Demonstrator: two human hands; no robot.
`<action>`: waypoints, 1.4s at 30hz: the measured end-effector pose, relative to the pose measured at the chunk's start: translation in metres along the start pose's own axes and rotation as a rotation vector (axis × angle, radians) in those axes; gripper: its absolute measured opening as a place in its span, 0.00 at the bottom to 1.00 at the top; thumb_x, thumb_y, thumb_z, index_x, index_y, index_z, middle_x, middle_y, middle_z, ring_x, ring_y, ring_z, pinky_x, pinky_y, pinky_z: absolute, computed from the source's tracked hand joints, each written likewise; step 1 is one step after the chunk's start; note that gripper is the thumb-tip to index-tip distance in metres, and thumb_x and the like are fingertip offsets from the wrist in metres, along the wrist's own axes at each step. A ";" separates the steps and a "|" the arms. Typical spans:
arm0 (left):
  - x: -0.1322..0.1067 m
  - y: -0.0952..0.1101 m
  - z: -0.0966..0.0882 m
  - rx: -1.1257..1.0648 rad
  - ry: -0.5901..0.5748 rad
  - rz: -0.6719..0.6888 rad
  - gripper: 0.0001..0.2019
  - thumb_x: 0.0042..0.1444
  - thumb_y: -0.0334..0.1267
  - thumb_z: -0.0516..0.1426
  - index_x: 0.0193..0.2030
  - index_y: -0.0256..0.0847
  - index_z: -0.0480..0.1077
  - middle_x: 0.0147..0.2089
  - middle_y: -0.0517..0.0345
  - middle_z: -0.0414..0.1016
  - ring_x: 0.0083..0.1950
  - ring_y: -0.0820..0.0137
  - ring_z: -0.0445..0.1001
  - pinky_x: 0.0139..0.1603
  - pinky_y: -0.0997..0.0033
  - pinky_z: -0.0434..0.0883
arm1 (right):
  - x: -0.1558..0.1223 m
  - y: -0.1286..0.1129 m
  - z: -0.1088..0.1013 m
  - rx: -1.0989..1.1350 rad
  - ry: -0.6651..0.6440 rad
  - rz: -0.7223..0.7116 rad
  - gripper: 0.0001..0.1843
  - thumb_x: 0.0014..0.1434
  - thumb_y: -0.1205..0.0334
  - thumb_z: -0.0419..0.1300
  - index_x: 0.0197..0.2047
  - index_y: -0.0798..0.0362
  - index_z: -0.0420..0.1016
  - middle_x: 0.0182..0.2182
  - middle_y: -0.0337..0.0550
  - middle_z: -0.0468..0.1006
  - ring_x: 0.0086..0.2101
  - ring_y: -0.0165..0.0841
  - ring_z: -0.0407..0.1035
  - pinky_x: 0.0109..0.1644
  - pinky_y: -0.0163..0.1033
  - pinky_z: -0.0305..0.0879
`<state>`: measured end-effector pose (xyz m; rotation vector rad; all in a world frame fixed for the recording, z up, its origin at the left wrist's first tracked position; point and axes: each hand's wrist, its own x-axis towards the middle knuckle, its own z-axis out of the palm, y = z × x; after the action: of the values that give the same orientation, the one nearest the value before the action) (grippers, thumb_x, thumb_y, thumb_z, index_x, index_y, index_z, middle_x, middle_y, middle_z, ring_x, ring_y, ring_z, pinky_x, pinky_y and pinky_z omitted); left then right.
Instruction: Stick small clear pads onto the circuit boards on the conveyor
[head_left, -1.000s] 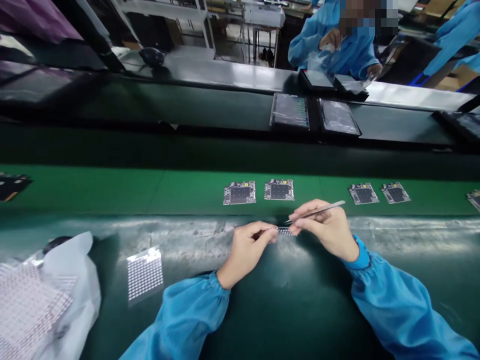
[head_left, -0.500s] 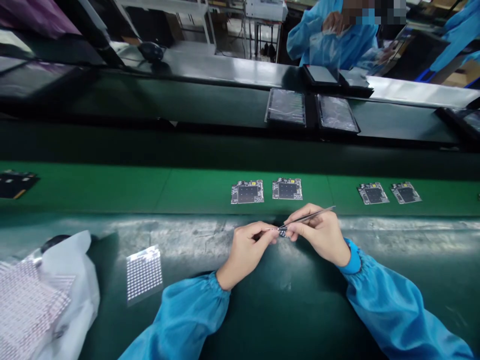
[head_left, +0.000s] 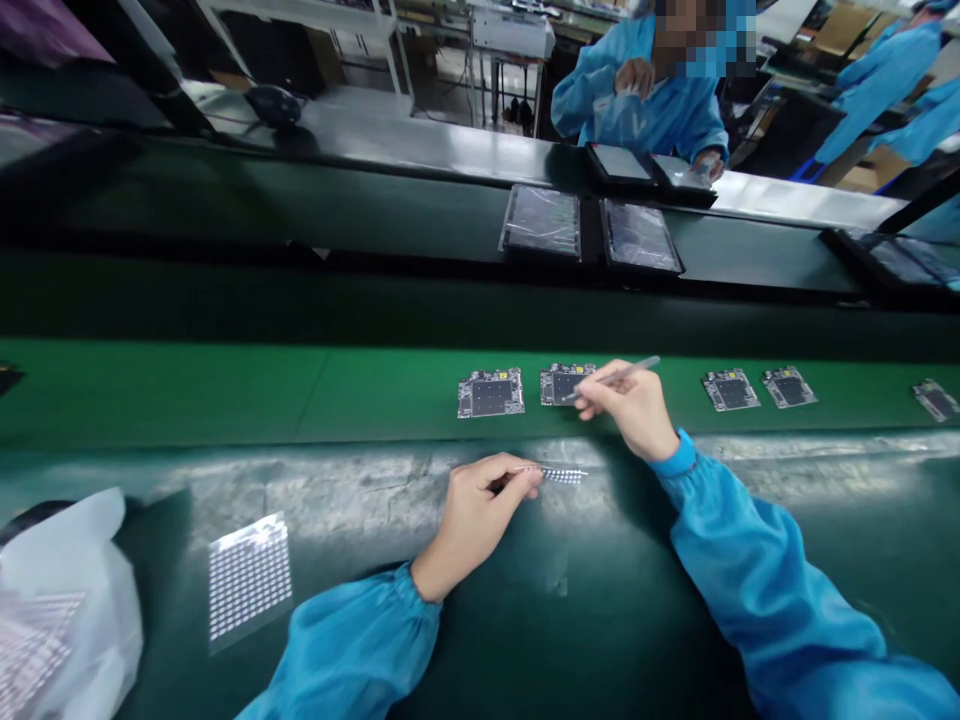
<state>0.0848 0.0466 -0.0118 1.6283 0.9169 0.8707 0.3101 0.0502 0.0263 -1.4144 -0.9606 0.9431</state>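
Head-mounted view, directed forward and downward from the person's own position. Nearest the lens, the left hand [head_left: 474, 522] and right hand [head_left: 630, 408] lie above a dark green bench mat [head_left: 600, 620]. Farther off, a green conveyor belt [head_left: 165, 395] carrying circuit boards [head_left: 491, 393] crosses the frame. A co-worker's blue sleeve [head_left: 585, 95] appears at the far upper edge, beyond a second, dark belt [head_left: 300, 190].

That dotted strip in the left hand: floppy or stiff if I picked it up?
Probably light and fairly flexible: the strip looks film-thin, though it juts from the left hand without obvious sagging. Its glossy surface may be slippery.
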 end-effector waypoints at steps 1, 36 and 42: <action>0.000 -0.001 0.000 -0.001 -0.001 0.004 0.08 0.59 0.36 0.61 0.30 0.40 0.80 0.25 0.58 0.82 0.26 0.70 0.79 0.28 0.74 0.73 | 0.013 0.005 -0.002 -0.006 0.024 0.008 0.15 0.48 0.54 0.73 0.29 0.55 0.75 0.21 0.44 0.80 0.20 0.34 0.76 0.24 0.37 0.76; 0.001 -0.003 -0.003 0.015 -0.008 0.050 0.07 0.59 0.34 0.62 0.31 0.41 0.80 0.25 0.61 0.81 0.25 0.71 0.79 0.28 0.76 0.73 | 0.055 0.044 -0.024 -0.194 0.107 -0.060 0.15 0.49 0.54 0.70 0.32 0.53 0.71 0.19 0.41 0.78 0.20 0.34 0.75 0.23 0.34 0.73; 0.000 -0.001 -0.003 0.024 -0.003 0.036 0.07 0.59 0.34 0.62 0.30 0.40 0.80 0.25 0.60 0.81 0.26 0.71 0.78 0.28 0.76 0.72 | 0.047 0.031 -0.026 -0.153 0.148 -0.010 0.17 0.47 0.54 0.73 0.32 0.54 0.73 0.20 0.41 0.79 0.20 0.34 0.75 0.22 0.35 0.74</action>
<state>0.0824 0.0478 -0.0123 1.6707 0.9020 0.8850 0.3516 0.0842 -0.0040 -1.5835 -0.9431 0.7591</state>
